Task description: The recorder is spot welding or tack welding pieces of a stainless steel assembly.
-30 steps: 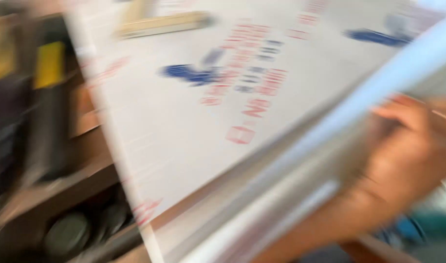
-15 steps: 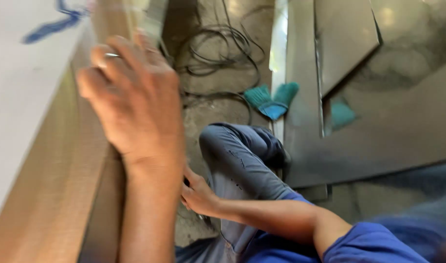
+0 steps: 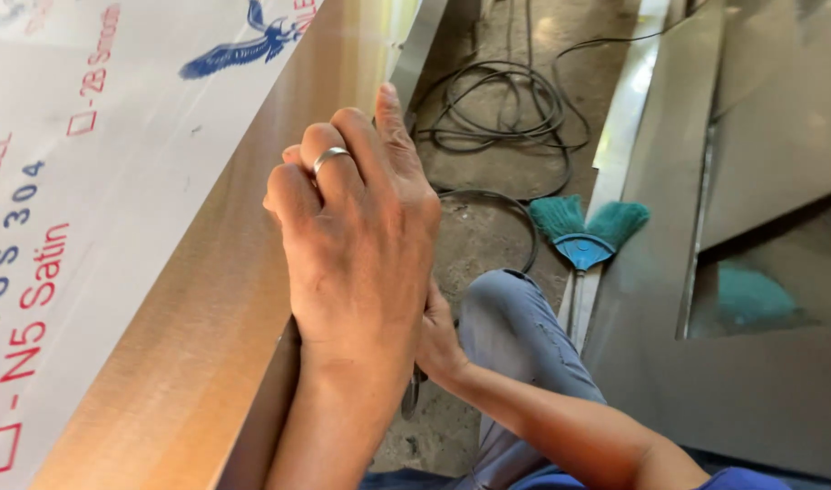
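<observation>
Dusty concrete floor [image 3: 488, 236] with coiled black cable [image 3: 497, 109] and a teal broom [image 3: 586, 231] beyond the brushed steel sheet [image 3: 234, 272], left hand [image 3: 356, 227] curled over the sheet's folded edge, right hand [image 3: 438, 340] just under that edge, its grasp hidden.

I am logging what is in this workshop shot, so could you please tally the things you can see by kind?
Hands: 2, left hand on the metal sheet's edge, right hand below it, mostly hidden
Metal sheet with white film: 1
Ring: 1
Teal broom: 1
Black cable bundle: 1
Grey metal panels standing at right: at least 2
Total: at least 8
</observation>
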